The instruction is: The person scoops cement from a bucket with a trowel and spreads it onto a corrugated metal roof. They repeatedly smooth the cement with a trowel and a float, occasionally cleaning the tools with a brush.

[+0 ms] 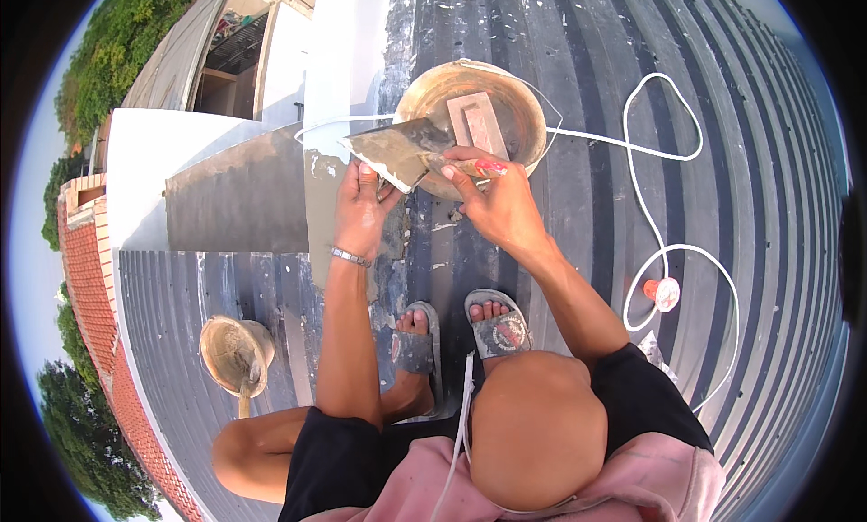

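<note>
My right hand (pixel 501 201) grips the handle of a trowel (pixel 390 152), whose end is marked red. Its broad flat blade points left and is smeared with grey mortar. Beneath the blade, my left hand (pixel 363 210) is closed with thumb and fingers at its lower edge; part of that grip is hidden. Behind the trowel stands a large mortar-stained bucket (pixel 417 93) with a wire handle. A pinkish rectangular block (pixel 477 125) with a raised border leans inside it.
I squat in sandals on a dark ribbed metal roof (pixel 578 34). A smaller bucket (pixel 212 341) with a handled tool is at left. White cable (pixel 646 206) loops at right, near an orange-red and white round piece (pixel 664 293). Grey render (pixel 239 197) covers part of a white wall (pixel 140 161).
</note>
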A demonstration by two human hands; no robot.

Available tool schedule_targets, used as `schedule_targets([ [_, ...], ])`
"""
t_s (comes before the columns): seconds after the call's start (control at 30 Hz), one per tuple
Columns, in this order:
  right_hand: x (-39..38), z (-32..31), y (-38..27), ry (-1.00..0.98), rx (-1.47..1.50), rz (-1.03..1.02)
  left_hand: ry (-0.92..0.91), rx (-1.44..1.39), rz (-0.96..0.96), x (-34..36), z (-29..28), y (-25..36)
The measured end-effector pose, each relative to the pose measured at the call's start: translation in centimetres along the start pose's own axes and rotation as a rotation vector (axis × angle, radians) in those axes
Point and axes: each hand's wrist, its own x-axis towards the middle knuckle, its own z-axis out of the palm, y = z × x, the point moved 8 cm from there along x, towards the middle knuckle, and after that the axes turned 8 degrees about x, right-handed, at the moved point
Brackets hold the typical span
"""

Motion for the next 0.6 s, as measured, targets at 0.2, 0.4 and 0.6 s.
schedule_targets([
  [0.2, 10.3, -0.9, 12.9, 0.007, -0.256, 0.22, -0.027, 0.033, 0.008, -2.4, -0.2, 1.6],
  [0.4, 12.9, 0.1, 12.7, -0.047, -0.572, 0.336, 0.004, 0.093, 0.015, -2.8, -0.7, 0.5],
  [0.6, 4.7, -0.6, 5.9, 0.024, -0.266, 0.062, 0.107, -0.038, -0.071, -3.5, -1.2, -0.6],
])
